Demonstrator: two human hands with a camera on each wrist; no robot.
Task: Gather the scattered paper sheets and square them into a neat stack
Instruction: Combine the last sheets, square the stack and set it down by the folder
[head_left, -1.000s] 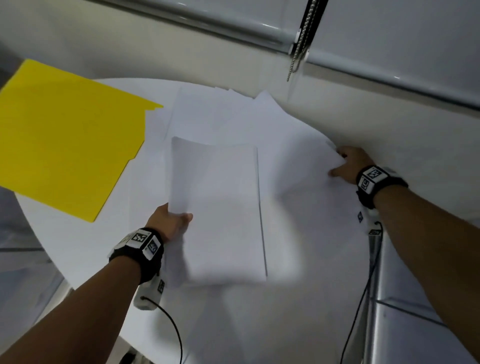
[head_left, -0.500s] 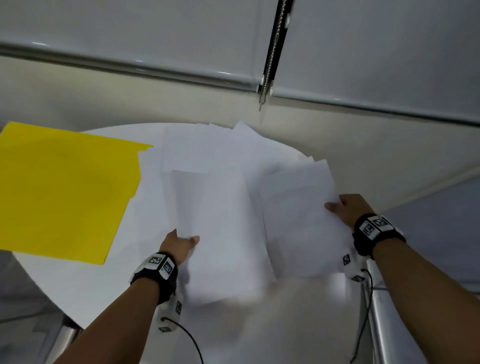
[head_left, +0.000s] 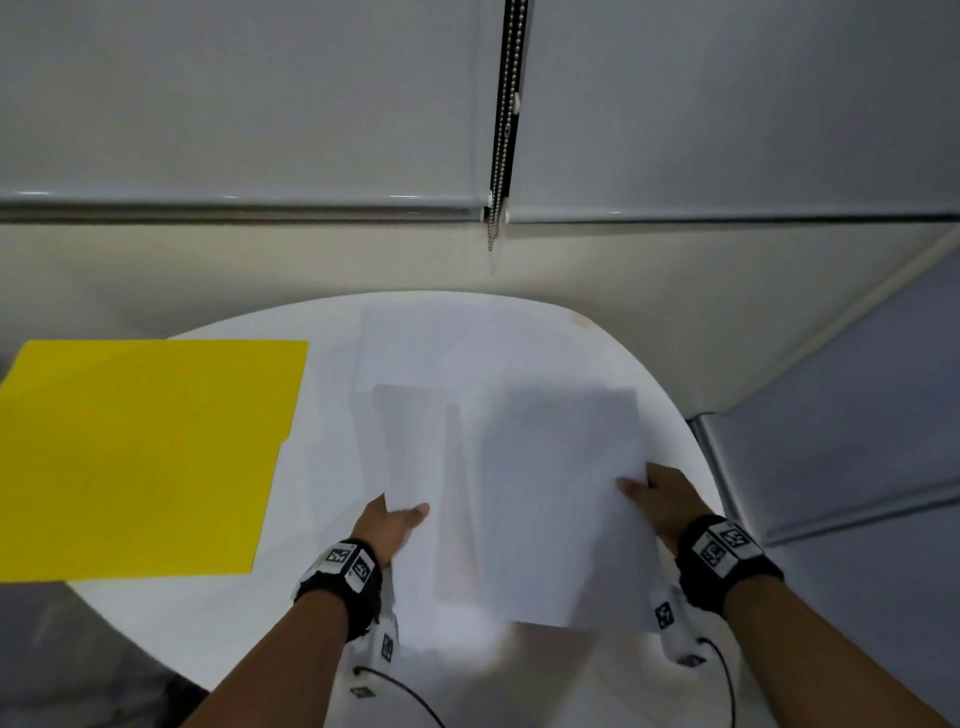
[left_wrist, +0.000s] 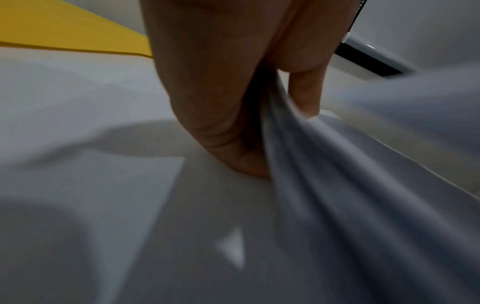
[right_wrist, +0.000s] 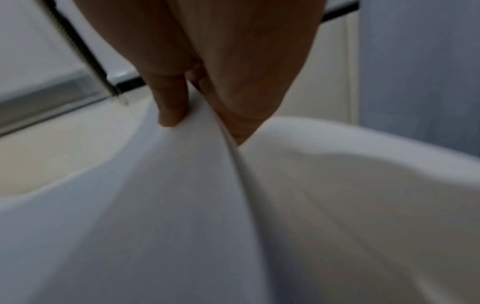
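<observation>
Left hand (head_left: 390, 524) pinches one bunch of paper sheets (head_left: 410, 457), right hand (head_left: 661, 491) pinches another bunch (head_left: 561, 493) just beside, overlapping mid-air over table (head_left: 218, 618). Long edges point away from person. More sheets (head_left: 415, 338) lie flat beyond, roughly equally near both hands.

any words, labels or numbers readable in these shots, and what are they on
No readable words or numbers anywhere.
Left wristband: square black-and-white marker patterns, no text.
Right wristband: the same kind of markers, no text.
Paper sheets: look blank.
Yellow folder: no print visible.
</observation>
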